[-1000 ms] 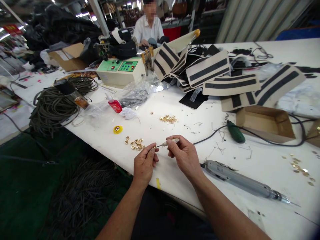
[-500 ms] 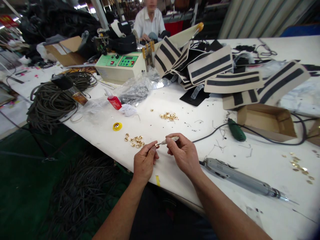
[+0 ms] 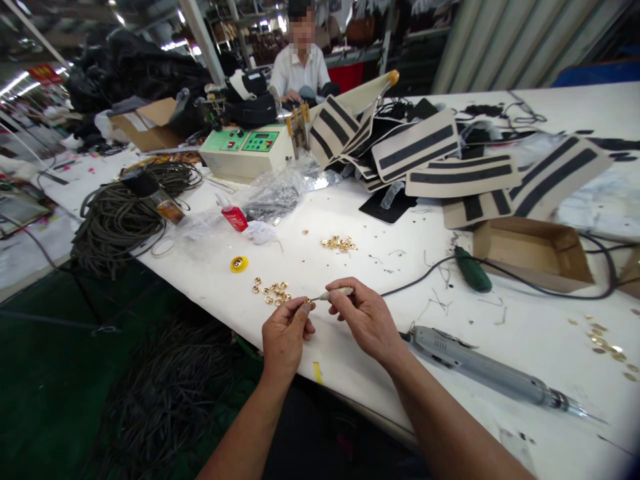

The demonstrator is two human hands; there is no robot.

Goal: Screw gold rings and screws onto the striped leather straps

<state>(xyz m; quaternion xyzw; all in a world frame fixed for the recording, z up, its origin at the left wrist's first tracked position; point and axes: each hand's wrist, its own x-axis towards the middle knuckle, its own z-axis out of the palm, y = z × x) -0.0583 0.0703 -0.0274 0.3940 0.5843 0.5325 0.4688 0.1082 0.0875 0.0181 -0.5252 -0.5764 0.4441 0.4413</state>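
Observation:
Near the table's front edge, my left hand [image 3: 286, 337] pinches a small gold metal piece [image 3: 309, 302] between thumb and fingertips. My right hand [image 3: 363, 317] is closed around a thin tool with a whitish handle [image 3: 336, 293]; its fine tip points left and meets the gold piece or lies right at it. Gold rings [image 3: 276, 293] lie loose just beyond my left hand. Farther back is a heap of small gold parts [image 3: 339, 244]. A yellow round item [image 3: 239, 265] sits to the left of them.
A grey electric screwdriver [image 3: 480, 365] lies at right, with gold discs [image 3: 607, 347] beyond. Behind are a green-handled tool [image 3: 471, 269], an open cardboard box [image 3: 533, 250], striped panels [image 3: 420, 150], a red bottle [image 3: 233, 217], coiled cord [image 3: 117, 223] and a control box [image 3: 245, 152]. A person [image 3: 300, 70] sits opposite.
The camera view has tilted up slightly, so the table's things appear lower. Both hands have shifted slightly left in view, still holding the gold piece and the thin tool.

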